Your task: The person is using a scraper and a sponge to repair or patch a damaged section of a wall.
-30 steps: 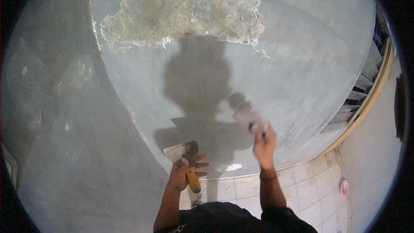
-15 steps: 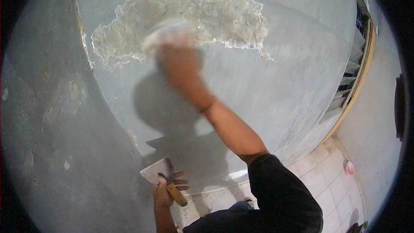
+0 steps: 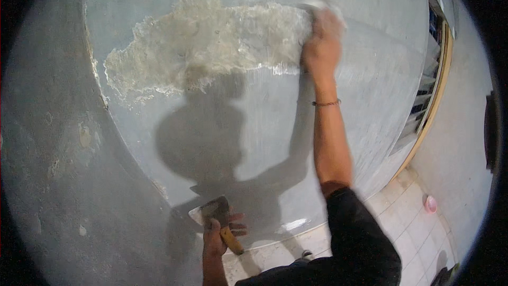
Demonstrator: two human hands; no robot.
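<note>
My right hand (image 3: 323, 47) is raised to the right end of a bare, flaked patch (image 3: 206, 42) on the blue-grey wall (image 3: 365, 69). Its fingers are closed over a white cloth-like wad (image 3: 316, 3), pressed to the wall at the patch's upper right; motion blurs its exact kind. Low in front of the wall, my left hand (image 3: 216, 239) grips a scraper (image 3: 216, 211) with a wide blade and a yellow handle. The thumb lies over the scraper, and the other fingers stick out behind it.
A darker grey wall (image 3: 47, 153) meets the patched one at a corner on the left. On the right is a louvred window (image 3: 431, 85) with a wooden frame. A pink bowl (image 3: 430, 204) sits on the tiled floor (image 3: 410, 233).
My right hand has swept from the left-middle of the patch to its right end, carrying the white wad. My left hand with the scraper has shifted slightly right in the picture.
</note>
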